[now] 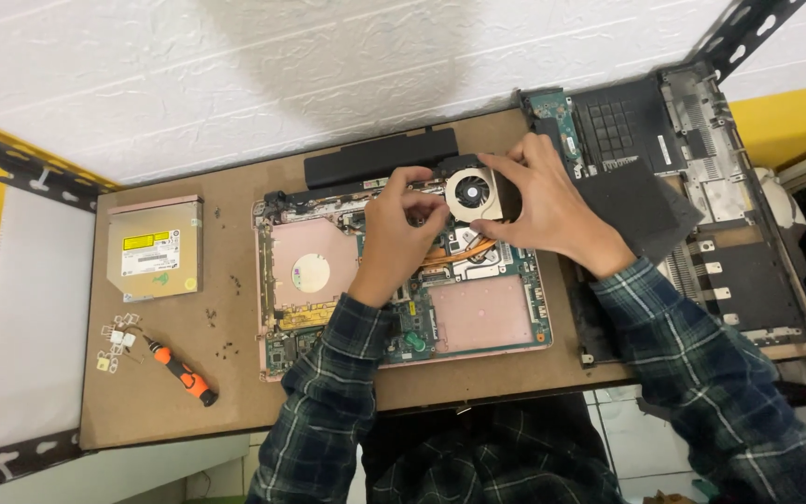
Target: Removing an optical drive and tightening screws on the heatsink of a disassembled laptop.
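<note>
Brown board worktable carries everything, set vs a white textured wall. Biggest item on it: opened laptop base, pinkish frame w/ green circuit board showing, approx centre of table. To its right, a second stripped dark laptop shell w/ a black cover panel lying over its near-left part. Long black battery bar sits just behind the open base, along its back edge. Silver optical drive lies well apart at table's left. Both arms in dark plaid sleeves. Right hand fingers curled round the cooling fan, gripping its right side; fan is round, in a beige housing, at the base's back-right corner above the copper heat pipe. Left hand fingers bent narrow, tips pinching fan's left edge. Orange-black screwdriver near front-left, small white clips just beside it, tiny dark screws scattered btw drive & base.
</note>
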